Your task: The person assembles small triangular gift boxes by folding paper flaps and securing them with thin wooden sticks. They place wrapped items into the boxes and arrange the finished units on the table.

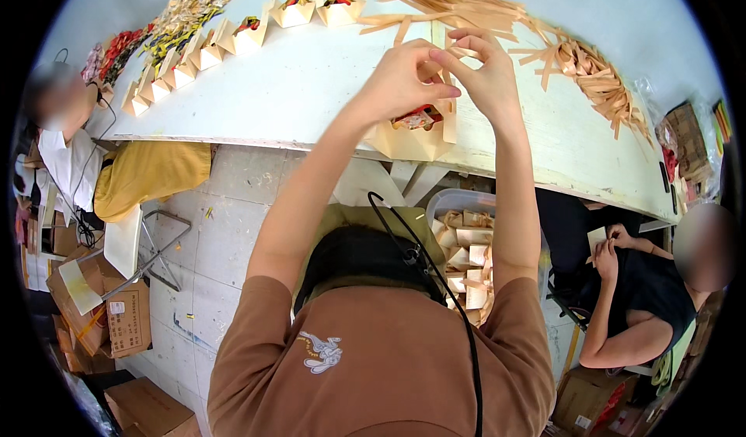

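Observation:
At the near edge of the table, a cream paper gift box (408, 145) stands upright with its top open. Red, colourfully wrapped packets (420, 117) show inside it. Just above the box, my left hand (404, 78) and my right hand (488, 78) meet with fingertips pinched close together. A tan ribbon (428, 69) runs between them, partly covered by my fingers. Both hands appear closed on this ribbon; its lower part is hidden behind my left hand and the box.
Several filled cream boxes (294, 15) form a curved row at left. Piles of wrapped packets (167, 33) lie behind them. Loose tan ribbons (458, 2) spread at the back and right. Below the table, a clear bin (458, 197) holds finished boxes. Two people sit on either side.

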`<state>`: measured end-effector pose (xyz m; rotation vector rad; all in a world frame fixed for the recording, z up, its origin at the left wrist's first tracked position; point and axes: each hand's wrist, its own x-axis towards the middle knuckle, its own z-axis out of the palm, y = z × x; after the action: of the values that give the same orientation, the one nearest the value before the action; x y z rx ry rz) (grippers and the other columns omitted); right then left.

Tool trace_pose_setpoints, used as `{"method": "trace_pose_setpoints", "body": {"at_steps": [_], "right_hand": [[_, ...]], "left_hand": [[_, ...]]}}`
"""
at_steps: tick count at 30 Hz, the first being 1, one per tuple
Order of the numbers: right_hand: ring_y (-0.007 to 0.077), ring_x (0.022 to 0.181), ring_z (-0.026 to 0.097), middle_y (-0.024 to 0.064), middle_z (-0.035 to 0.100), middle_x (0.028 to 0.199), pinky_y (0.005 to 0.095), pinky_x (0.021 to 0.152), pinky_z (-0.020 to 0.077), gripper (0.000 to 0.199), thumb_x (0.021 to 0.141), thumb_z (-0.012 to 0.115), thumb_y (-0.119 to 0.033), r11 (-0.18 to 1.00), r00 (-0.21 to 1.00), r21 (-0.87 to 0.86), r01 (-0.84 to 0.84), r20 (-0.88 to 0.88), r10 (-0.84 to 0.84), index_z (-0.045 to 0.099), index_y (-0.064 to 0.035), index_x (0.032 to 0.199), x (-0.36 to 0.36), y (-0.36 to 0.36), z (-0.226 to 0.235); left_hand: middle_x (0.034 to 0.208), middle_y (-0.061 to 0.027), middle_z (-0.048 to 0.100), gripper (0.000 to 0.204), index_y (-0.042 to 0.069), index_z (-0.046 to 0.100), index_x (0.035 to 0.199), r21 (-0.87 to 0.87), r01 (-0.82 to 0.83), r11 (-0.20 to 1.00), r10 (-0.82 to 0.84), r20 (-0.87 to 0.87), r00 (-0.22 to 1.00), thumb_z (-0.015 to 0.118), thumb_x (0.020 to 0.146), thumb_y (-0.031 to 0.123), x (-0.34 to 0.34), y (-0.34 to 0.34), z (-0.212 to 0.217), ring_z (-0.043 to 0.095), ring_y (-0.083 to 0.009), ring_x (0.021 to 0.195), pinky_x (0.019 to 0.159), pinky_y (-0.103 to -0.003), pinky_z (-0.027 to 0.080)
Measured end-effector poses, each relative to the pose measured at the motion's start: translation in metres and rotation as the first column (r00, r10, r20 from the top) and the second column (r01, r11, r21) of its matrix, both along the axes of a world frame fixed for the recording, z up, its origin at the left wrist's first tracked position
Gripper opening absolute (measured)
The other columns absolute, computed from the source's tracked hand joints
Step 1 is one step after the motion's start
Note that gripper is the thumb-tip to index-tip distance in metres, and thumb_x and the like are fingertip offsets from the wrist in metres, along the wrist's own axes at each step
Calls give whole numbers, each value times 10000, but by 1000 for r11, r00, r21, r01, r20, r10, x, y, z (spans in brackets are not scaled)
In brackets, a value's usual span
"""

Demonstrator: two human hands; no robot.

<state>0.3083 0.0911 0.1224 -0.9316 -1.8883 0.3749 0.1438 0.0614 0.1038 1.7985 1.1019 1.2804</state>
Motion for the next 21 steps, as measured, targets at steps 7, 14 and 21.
{"method": "trace_pose_setpoints", "body": {"at_steps": [7,14,21], "right_hand": [[236,1171,567,174,518,1319,375,988,479,673,822,786,-201,916,906,-232,-328,-353,235,421,2,1350,3,-10,-39],[228,1207,542,150,525,1337,334,988,474,635,906,695,-146,882,894,-286,-374,-365,260,354,21,1414,19,-14,-64],[162,1101,568,97,645,1118,319,968,441,166,930,664,-142,936,782,-194,-293,-612,118,743,-2,971,7,-4,-32]], "left_hand": [[893,-67,721,206,-3,734,1056,-76,17,997,-5,150,989,667,922,138,2,14,-8,650,-94,754,717,-252,534],[932,-76,733,241,-11,722,1082,-110,107,988,-82,208,975,660,939,173,2,9,5,639,-97,731,727,-244,536],[923,-102,728,221,-26,718,1047,-196,133,971,-70,300,951,673,931,157,6,10,12,688,-140,814,728,-263,548]]}}
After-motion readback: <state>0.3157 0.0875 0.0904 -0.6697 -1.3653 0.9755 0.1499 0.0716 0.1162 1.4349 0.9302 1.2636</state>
